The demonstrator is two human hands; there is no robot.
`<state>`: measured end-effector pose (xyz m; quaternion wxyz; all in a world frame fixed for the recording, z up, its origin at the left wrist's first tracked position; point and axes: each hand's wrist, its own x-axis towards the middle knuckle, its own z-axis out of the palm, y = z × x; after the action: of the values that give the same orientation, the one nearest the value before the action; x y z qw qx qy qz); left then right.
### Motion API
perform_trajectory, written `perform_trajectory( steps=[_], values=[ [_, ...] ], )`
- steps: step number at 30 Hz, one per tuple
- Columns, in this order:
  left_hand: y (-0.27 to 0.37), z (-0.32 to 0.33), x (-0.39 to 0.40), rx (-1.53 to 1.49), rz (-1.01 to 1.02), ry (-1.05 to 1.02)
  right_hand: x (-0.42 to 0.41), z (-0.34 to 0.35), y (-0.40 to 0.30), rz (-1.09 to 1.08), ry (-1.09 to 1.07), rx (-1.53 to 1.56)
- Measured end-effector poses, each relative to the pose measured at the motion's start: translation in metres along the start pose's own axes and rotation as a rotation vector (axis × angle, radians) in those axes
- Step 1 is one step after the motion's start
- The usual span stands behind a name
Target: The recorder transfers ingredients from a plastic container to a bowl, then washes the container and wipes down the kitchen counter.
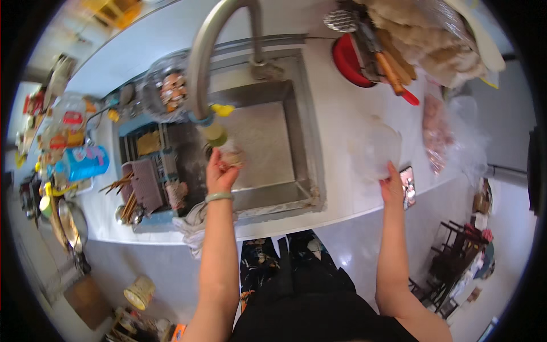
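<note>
Below the faucet (203,85), whose outlet has a yellow-green fitting, my left hand (221,171) holds a small pale brownish item (233,158) over the stainless steel sink (265,145); its kind is too blurred to tell. Water seems to run onto it. To the right, on the white countertop, my right hand (391,184) grips the near edge of a translucent whitish container or lid (378,149), also blurred. A phone (408,187) lies at the counter's front edge beside that hand.
Left of the basin stand a utensil caddy (145,186) with chopsticks, a grey cloth (192,224) and a blue detergent bottle (87,162). A plastic-lined bowl (166,89) of scraps sits behind. On the right are a red bowl (342,64), a knife with a wooden handle (389,75) and bagged meat (436,128).
</note>
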<state>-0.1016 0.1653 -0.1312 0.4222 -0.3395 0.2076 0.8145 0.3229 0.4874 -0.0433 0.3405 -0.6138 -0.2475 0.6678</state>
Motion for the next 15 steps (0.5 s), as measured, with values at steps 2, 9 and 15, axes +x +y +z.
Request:
perform_trajectory(
  steps=[2, 9, 15],
  values=[
    [0.008, -0.010, 0.006, -0.049, 0.043, 0.030, 0.000, -0.007, 0.001, -0.023, -0.084, 0.082],
    [-0.028, 0.041, -0.041, 0.069, 0.072, -0.029, -0.135, 0.096, -0.024, -1.223, 0.058, -0.882],
    [-0.056, 0.059, -0.050, -0.082, -0.067, -0.375, -0.155, 0.254, 0.125, -0.088, -0.610, -0.559]
  ],
)
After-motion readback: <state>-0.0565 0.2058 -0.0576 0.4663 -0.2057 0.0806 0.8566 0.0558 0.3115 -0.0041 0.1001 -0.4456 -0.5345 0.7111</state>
